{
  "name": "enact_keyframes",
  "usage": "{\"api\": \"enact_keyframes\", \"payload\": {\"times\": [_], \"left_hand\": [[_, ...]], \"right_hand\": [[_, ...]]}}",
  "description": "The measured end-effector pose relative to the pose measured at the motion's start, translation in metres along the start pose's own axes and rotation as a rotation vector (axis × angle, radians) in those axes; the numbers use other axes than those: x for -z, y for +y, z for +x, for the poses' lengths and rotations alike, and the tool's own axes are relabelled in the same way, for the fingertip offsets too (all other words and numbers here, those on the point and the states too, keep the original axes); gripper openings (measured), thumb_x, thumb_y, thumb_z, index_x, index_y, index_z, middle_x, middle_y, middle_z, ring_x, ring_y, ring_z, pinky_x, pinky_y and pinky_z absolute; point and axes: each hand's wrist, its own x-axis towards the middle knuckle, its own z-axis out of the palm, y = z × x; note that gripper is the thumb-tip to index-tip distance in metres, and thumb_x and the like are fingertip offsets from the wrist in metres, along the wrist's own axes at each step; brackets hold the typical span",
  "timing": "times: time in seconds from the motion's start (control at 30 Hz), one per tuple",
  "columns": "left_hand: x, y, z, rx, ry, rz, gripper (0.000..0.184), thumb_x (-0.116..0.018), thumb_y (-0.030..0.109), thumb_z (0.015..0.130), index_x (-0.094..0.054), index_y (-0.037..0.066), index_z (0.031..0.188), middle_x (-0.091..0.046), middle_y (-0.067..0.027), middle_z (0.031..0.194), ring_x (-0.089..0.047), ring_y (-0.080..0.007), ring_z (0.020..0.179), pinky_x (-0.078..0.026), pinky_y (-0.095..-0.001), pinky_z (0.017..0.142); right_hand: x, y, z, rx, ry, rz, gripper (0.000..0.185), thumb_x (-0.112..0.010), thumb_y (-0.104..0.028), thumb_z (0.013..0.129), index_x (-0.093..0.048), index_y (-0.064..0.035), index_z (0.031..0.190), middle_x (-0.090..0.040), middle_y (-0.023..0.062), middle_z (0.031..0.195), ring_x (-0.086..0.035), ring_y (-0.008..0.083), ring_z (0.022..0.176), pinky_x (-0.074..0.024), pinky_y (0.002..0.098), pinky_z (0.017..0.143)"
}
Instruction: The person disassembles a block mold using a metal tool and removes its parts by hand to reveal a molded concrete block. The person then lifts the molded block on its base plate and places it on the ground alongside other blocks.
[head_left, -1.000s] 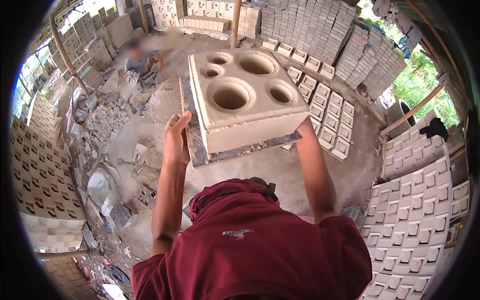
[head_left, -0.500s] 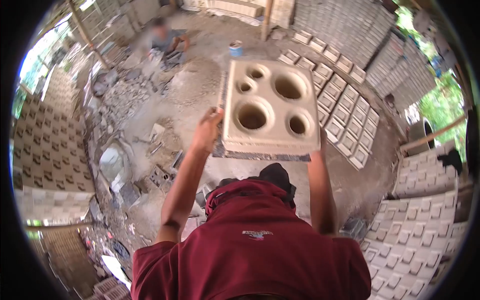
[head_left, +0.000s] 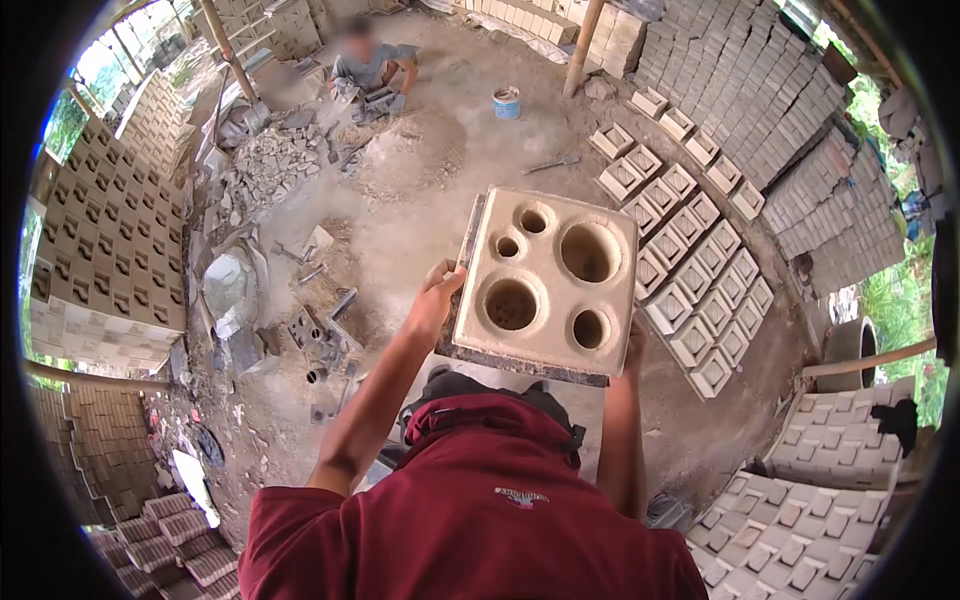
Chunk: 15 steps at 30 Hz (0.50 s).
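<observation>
A square tan block [head_left: 549, 262] with several round holes of differing sizes rests on a thin dark board [head_left: 530, 366], holes facing up, in front of my chest. My left hand [head_left: 437, 293] grips the board at its left side, fingers wrapped round the edge. At the lower right corner my right hand [head_left: 632, 358] holds the same board, its fingers mostly hidden by the block and board.
Rows of small moulded blocks [head_left: 683, 225] lie on the floor at right. A co-worker [head_left: 372, 72] squats at the back left near rubble [head_left: 272, 170]. A blue bucket [head_left: 507, 103], a wooden post [head_left: 583, 48] and stacked bricks [head_left: 715, 75] stand at the back.
The view has swung, so the block and board appear lower and more face-on. The bucket and more of the floor rows have come into view. Both hands keep hold of the board.
</observation>
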Motion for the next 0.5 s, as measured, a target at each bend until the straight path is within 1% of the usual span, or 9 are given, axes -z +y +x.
{"api": "enact_keyframes", "payload": {"times": [0.1,0.17,0.23,0.3,0.33,0.4,0.43,0.47,0.5], "left_hand": [[-0.047,-0.021,-0.001,0.011,0.033,-0.030,0.022,-0.048,0.021,0.098,-0.053,0.003,0.108,-0.062,-0.0078,0.090,-0.060,-0.0138,0.077,-0.050,-0.0289,0.070],[-0.073,-0.033,-0.001,-0.027,0.016,-0.114,0.020,-0.048,0.020,0.098,-0.054,0.003,0.106,-0.063,-0.0082,0.090,-0.060,-0.0141,0.078,-0.050,-0.0289,0.070],[-0.100,-0.043,-0.006,-0.024,0.030,-0.109,0.020,-0.049,0.020,0.097,-0.054,0.003,0.106,-0.063,-0.0089,0.091,-0.061,-0.0144,0.078,-0.050,-0.0288,0.070],[-0.131,-0.040,-0.011,-0.018,0.063,-0.028,0.020,-0.050,0.020,0.097,-0.054,0.003,0.105,-0.063,-0.0087,0.091,-0.061,-0.0141,0.078,-0.050,-0.0286,0.071],[-0.143,-0.044,-0.009,-0.036,0.065,-0.033,0.019,-0.051,0.022,0.097,-0.054,0.004,0.105,-0.063,-0.0078,0.090,-0.060,-0.0132,0.076,-0.048,-0.0273,0.068],[-0.164,-0.049,-0.001,-0.041,0.046,-0.031,0.019,-0.051,0.022,0.096,-0.054,0.005,0.104,-0.062,-0.0070,0.088,-0.058,-0.0123,0.074,-0.047,-0.0266,0.066],[-0.173,-0.052,0.003,-0.039,0.034,-0.026,0.019,-0.052,0.023,0.096,-0.054,0.005,0.104,-0.061,-0.0063,0.087,-0.057,-0.0114,0.072,-0.045,-0.0259,0.063],[-0.182,-0.051,0.007,-0.049,0.018,0.005,0.020,-0.053,0.024,0.096,-0.054,0.006,0.104,-0.060,-0.0047,0.084,-0.053,-0.0095,0.068,-0.041,-0.0250,0.059],[-0.192,-0.052,0.012,-0.044,0.007,0.010,0.020,-0.053,0.024,0.096,-0.054,0.006,0.104,-0.060,-0.0047,0.084,-0.053,-0.0095,0.068,-0.041,-0.0250,0.059]], "right_hand": [[0.038,-0.029,0.010,-0.063,0.026,-0.055,0.027,-0.056,-0.018,0.094,-0.064,0.0061,0.104,-0.067,0.0046,0.090,-0.061,0.0085,0.074,-0.0489,0.0211,0.065],[0.067,-0.038,0.022,-0.108,0.016,-0.177,0.029,-0.053,-0.021,0.096,-0.064,0.0054,0.103,-0.066,0.0046,0.089,-0.061,0.0088,0.074,-0.0487,0.0214,0.065],[0.095,-0.048,0.034,-0.138,-0.081,-0.090,0.029,-0.052,-0.019,0.095,-0.062,0.0052,0.106,-0.066,0.0059,0.090,-0.062,0.0093,0.075,-0.0491,0.0219,0.065],[0.119,-0.055,0.042,-0.154,-0.066,0.038,0.025,-0.052,-0.012,0.091,-0.063,0.0052,0.105,-0.068,0.0103,0.094,-0.066,0.0156,0.077,-0.0540,0.0257,0.067],[0.130,-0.060,0.046,-0.144,-0.071,0.036,0.025,-0.052,-0.012,0.091,-0.063,0.0052,0.105,-0.068,0.0103,0.094,-0.066,0.0156,0.077,-0.0540,0.0257,0.067],[0.146,-0.069,0.046,-0.131,-0.038,0.151,0.026,-0.050,-0.013,0.094,-0.062,0.0050,0.108,-0.067,0.0080,0.092,-0.065,0.0135,0.075,-0.0526,0.0235,0.066],[0.154,-0.073,0.047,-0.127,-0.028,0.154,0.026,-0.050,-0.013,0.094,-0.062,0.0050,0.108,-0.067,0.0080,0.092,-0.065,0.0135,0.075,-0.0526,0.0235,0.066],[0.160,-0.076,0.050,-0.105,-0.029,0.197,0.025,-0.050,-0.012,0.094,-0.062,0.0048,0.108,-0.067,0.0086,0.092,-0.065,0.0137,0.076,-0.0532,0.0237,0.066],[0.168,-0.079,0.052,-0.084,-0.027,0.237,0.025,-0.049,-0.011,0.093,-0.062,0.0047,0.108,-0.067,0.0092,0.093,-0.066,0.0139,0.077,-0.0538,0.0239,0.067]]}}
